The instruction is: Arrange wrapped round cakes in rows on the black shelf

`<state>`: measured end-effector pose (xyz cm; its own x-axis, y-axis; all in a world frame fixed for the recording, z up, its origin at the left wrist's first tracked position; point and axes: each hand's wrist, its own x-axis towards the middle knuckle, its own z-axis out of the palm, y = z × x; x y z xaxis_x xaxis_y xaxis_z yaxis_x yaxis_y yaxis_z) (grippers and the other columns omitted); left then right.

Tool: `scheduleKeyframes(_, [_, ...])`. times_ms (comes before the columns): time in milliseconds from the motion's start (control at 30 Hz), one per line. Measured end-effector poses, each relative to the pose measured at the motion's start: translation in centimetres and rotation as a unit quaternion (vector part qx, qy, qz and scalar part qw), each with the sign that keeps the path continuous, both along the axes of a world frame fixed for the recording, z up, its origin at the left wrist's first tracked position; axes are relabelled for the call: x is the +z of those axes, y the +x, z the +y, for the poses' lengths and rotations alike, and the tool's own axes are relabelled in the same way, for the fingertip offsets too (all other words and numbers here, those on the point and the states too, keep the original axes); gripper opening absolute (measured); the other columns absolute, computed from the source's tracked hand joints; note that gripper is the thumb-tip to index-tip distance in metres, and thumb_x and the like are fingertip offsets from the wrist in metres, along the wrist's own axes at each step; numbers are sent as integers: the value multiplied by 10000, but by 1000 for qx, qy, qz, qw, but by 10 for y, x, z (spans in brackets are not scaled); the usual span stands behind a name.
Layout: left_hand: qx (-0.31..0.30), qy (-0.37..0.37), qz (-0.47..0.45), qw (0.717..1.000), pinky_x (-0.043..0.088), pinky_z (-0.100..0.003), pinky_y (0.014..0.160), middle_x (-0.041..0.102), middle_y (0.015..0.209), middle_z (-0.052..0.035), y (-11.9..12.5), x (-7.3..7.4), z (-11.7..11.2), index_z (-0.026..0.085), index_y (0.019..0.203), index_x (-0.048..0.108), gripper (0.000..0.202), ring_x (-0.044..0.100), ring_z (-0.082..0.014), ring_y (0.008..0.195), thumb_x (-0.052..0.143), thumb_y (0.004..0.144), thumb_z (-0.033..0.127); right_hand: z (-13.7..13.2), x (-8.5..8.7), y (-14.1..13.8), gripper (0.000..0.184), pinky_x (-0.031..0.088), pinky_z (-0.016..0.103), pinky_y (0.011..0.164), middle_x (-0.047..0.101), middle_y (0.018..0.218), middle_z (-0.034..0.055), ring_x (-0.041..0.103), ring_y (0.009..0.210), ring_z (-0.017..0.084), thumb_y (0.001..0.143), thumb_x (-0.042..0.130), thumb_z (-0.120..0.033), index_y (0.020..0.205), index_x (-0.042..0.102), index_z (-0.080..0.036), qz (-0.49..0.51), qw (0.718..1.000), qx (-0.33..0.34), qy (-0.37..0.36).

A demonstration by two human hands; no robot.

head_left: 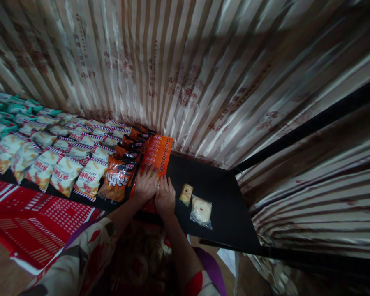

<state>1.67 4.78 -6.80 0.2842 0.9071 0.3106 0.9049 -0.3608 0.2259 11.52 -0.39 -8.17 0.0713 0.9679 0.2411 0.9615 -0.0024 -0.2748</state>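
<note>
A flat orange printed package (156,153) with rows of repeated logos lies across the black shelf (222,197). On its lower part rests my left hand (146,183), fingers stretched forward. Right beside it, my right hand (165,196) also lies on the orange package, its fingers extended and close together. The two hands touch or nearly touch at the thumbs. What lies beneath the palms is hidden. Just left of my hands stands an orange-and-black snack bag (116,179), with similar bags in a row behind it.
Many white snack bags (66,172) fill the shelf's left, with green bags (6,111) beyond. A small yellow packet (186,194) and a clear-wrapped white item (201,210) lie to the right. Red baskets (46,218) stand below. Shiny striped sheeting (185,74) backs the shelf; a black post (296,135) slants at right.
</note>
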Motion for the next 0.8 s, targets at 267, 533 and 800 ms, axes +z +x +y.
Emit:
scheduleKeyframes(267, [3,14,-13,1000,202,-481,1075,421,1393,-72,1,-3,1,224,1273,481,419,274,-259,1334,335,892,323,1,3,-1,456,285,383,1019,418,1394,105,263,1338,233,923,269,-248,1339,408,-122,4,1000,-6,-5])
scheduleKeyframes(533, [3,0,-11,1000,233,-497,1060,427,1389,-70,1,4,-1,225,1258,499,414,316,-267,1311,353,879,309,-9,4,-1,461,318,413,1013,375,1416,135,185,1369,242,900,290,-207,1334,410,-106,-2,1000,17,24])
scheduleKeyframes(800, [3,-4,-15,1000,224,-499,1066,407,1403,-76,1,6,-1,218,1257,503,421,299,-273,1320,347,881,325,-53,-4,-11,466,345,404,1017,381,1406,159,207,1366,251,916,307,-255,1324,410,-57,12,996,44,79])
